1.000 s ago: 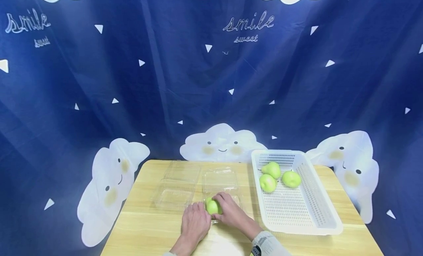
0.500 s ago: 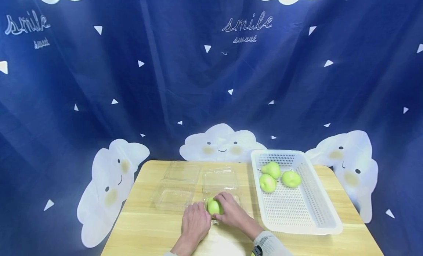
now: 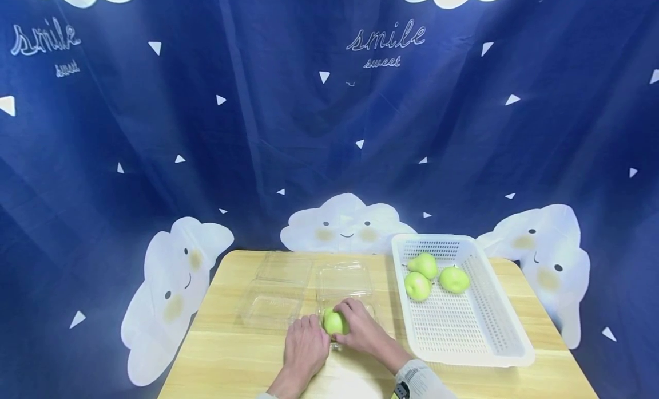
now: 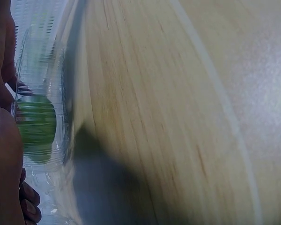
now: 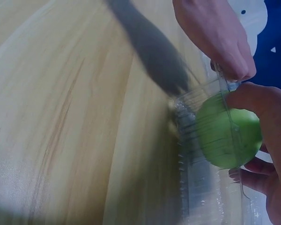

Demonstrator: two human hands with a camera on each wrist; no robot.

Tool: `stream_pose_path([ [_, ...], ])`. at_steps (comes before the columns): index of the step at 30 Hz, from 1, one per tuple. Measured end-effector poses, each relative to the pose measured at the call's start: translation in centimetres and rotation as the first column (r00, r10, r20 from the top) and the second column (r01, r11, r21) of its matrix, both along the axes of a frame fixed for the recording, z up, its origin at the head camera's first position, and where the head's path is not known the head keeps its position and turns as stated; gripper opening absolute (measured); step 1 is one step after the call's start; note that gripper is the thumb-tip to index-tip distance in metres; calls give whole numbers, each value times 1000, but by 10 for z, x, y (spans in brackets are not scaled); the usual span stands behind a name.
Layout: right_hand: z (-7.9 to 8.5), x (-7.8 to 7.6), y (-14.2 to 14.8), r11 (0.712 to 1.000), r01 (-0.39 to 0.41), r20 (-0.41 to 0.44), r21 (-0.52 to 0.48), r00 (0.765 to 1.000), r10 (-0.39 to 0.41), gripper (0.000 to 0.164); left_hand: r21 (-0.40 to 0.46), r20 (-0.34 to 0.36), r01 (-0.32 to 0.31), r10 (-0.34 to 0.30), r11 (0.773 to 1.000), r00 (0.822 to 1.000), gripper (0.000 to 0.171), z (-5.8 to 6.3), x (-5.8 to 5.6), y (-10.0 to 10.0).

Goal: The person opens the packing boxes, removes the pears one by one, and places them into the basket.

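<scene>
My right hand (image 3: 360, 328) grips a green pear (image 3: 335, 322) from its right side, thumb and fingers curled round it. The pear sits low inside the near half of a clear plastic clamshell box (image 5: 201, 187), seen through the box wall in both wrist views. At the box's left front corner, my left hand (image 3: 306, 346) pinches the rim between thumb and fingers. The box's hinged lid (image 3: 344, 280) lies folded back, away from me. Much of the box's near half is hidden behind both hands in the head view.
To the right stands a white perforated plastic basket (image 3: 491, 307) with a stemmed pear (image 3: 424, 265) and two more green pears (image 3: 417, 286) in it. A second clear clamshell box (image 3: 273, 307) lies opened out on the left of the wooden table (image 3: 221, 353). A blue cloud-print curtain (image 3: 319, 130) hangs behind.
The pear and my right fingers shift very slightly to the right inside the box. My left hand stays at the rim, and the basket is unchanged.
</scene>
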State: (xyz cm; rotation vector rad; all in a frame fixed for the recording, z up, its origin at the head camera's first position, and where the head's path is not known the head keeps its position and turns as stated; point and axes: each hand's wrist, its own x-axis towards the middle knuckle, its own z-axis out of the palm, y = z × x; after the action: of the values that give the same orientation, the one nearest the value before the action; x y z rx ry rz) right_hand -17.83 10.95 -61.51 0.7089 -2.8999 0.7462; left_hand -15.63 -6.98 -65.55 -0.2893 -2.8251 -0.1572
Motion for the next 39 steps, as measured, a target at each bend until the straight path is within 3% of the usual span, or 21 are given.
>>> stream_pose_path([
  [6,10,1,4,1000,13,-31,12,999,-12,60,3,-6,1,-1,1000,1000,22,-1,0,0],
  [15,22,-2,9,1000,-19,-180,25,983,23,58,0,-2,5,-5,1000,1000,23,0,0,1],
  [31,49,-6,20,998,-36,-265,51,963,48,59,-21,-32,7,-8,1000,999,24,-2,-1,0],
  [39,62,-9,28,999,-40,-342,20,939,44,57,-6,-38,3,-3,1000,999,23,-2,0,0],
])
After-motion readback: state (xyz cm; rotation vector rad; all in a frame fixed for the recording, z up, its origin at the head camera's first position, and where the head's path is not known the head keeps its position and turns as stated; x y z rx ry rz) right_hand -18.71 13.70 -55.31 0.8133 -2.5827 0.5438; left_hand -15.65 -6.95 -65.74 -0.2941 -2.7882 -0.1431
